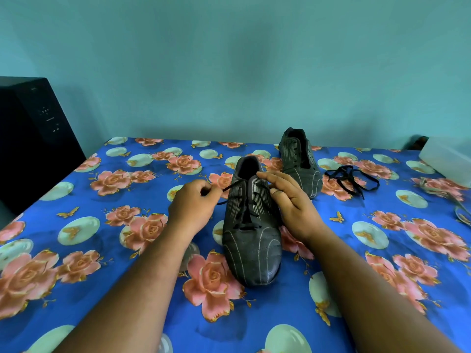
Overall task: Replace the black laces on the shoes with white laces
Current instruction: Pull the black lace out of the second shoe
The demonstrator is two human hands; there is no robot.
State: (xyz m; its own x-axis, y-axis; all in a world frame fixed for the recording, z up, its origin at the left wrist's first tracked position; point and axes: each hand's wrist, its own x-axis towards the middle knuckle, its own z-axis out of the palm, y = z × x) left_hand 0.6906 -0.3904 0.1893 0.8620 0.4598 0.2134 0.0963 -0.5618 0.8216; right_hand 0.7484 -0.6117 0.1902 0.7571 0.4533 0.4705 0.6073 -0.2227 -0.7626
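Pinching the black lace (230, 187), the left hand (195, 203) should draw it straight sideways from each eyelet while the right hand (290, 200), fingers loose, steadies the near shoe (252, 240).

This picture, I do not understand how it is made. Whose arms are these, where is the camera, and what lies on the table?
No machine here: a person wears a camera on the head, looking down at their own hands. On the flowered tablecloth stands a dark near shoe, still laced in black. The left hand pinches the end of its black lace; the right hand rests open against the shoe. Behind stands a second shoe, already unlaced, with a loose black lace beside it.
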